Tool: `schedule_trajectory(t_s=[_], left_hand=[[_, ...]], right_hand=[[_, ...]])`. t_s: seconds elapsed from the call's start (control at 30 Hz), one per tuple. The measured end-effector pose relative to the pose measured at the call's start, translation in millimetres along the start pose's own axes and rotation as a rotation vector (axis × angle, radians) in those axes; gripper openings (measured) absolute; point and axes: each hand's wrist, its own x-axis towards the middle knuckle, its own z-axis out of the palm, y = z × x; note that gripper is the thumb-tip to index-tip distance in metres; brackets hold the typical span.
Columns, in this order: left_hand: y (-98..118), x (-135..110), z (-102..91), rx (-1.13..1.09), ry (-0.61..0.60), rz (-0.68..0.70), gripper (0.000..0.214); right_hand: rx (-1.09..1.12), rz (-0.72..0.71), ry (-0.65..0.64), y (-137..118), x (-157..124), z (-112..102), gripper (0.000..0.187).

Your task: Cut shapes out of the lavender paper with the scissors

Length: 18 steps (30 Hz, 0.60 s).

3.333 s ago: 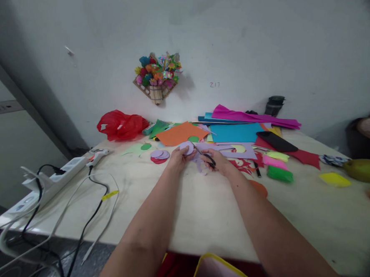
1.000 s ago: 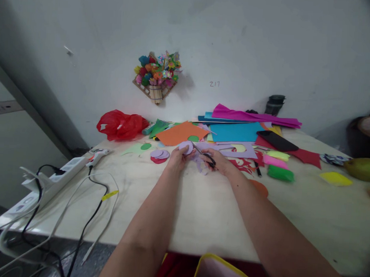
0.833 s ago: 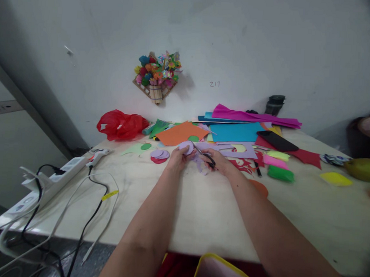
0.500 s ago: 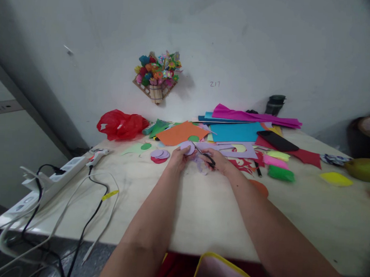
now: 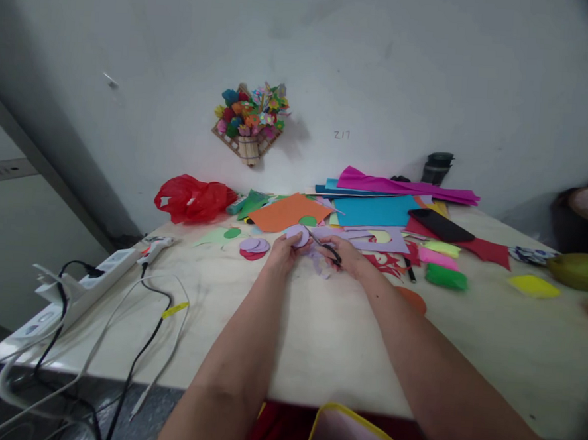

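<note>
On the near side of the angular orange sheet (image 5: 282, 214), a flat, round lilac disc (image 5: 301, 235) is pinched by the left hand (image 5: 284, 251). Black-handled metal scissors (image 5: 331, 250) are gripped by the right hand (image 5: 349, 256), blades at the disc's edge. Near the orange sheet's left end, lilac circles (image 5: 255, 245) are stacked on a round red piece (image 5: 252, 255).

The lilac disc (image 5: 302, 235) has shifted slightly rightward.

Craft workspace — scissors (image 5: 323, 245), coloured sheets (image 5: 371, 211) on table (image 5: 331, 342) (flower decoration (image 5: 250, 114) on wall (image 5: 382, 86)).
</note>
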Motion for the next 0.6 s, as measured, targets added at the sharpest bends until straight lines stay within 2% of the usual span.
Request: schedule_trajectory(t_s=[0.33, 0.6], left_hand=[[0.8, 0.4, 0.6, -0.017, 0.039, -0.013, 0.025], [3.1, -0.8, 3.8, -0.033, 0.081, -0.011, 0.02]], right_hand=[[0.009, -0.001, 0.011, 0.8, 2.5, -0.2, 0.034], [-0.001, 0.007, 0.023, 1.9, 3.9, -0.6, 0.035]])
